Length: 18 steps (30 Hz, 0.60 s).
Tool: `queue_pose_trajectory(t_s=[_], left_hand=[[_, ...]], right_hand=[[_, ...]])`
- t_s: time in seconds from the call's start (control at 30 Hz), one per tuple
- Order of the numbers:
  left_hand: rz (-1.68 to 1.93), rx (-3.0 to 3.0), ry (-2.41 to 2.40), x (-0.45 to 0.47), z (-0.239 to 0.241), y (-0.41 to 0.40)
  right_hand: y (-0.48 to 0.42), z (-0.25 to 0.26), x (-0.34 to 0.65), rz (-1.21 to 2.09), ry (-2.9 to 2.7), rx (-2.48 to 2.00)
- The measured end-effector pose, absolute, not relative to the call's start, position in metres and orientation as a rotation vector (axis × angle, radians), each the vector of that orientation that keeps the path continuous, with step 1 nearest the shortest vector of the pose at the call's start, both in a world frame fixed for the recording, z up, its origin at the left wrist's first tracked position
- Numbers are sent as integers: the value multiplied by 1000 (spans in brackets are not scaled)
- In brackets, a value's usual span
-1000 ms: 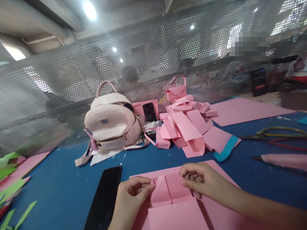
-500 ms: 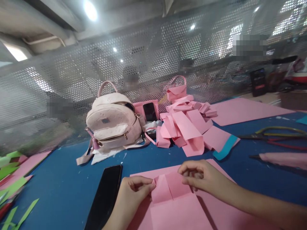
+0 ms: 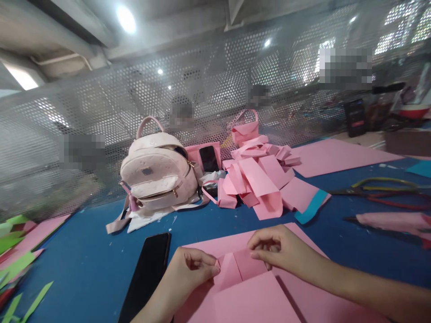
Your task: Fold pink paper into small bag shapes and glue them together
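Observation:
Between my hands is a folded piece of pink paper (image 3: 254, 301), its far end creased into flaps with a seam down the middle. My left hand (image 3: 190, 273) pinches the far left corner between thumb and forefinger. At the far right corner, my right hand (image 3: 274, 246) grips the same paper with thumb and fingertips, the other fingers curled under. Beneath it a larger pink sheet (image 3: 305, 264) lies flat on the blue table (image 3: 90, 251). A black phone (image 3: 146, 273) rests just left of my left hand.
Behind stand a pale pink backpack (image 3: 156, 170) and a heap of folded pink paper pieces (image 3: 259, 179). Scissors (image 3: 384, 186) and a pink-handled pointed tool (image 3: 387, 220) lie at right. Green paper strips (image 3: 38, 300) are at left. A perforated metal screen (image 3: 208, 98) closes off the back.
The paper's near panel has tilted up and now covers more of the creased far end. Both hands keep their pinch on the corners. The view has shifted slightly.

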<state>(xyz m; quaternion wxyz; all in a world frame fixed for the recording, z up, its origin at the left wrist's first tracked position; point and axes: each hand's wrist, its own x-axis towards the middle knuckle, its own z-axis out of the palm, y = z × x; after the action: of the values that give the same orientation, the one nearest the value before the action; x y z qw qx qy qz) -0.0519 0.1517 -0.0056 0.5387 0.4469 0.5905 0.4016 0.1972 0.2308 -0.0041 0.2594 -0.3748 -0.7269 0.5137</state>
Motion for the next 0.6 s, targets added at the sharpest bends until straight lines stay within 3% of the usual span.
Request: queue_pose_trajectory(t_s=[0.6], left_hand=[[809,1087,1281,-55,5,151]], right_hand=[[229,-2,196,1361,-2014,-1025]])
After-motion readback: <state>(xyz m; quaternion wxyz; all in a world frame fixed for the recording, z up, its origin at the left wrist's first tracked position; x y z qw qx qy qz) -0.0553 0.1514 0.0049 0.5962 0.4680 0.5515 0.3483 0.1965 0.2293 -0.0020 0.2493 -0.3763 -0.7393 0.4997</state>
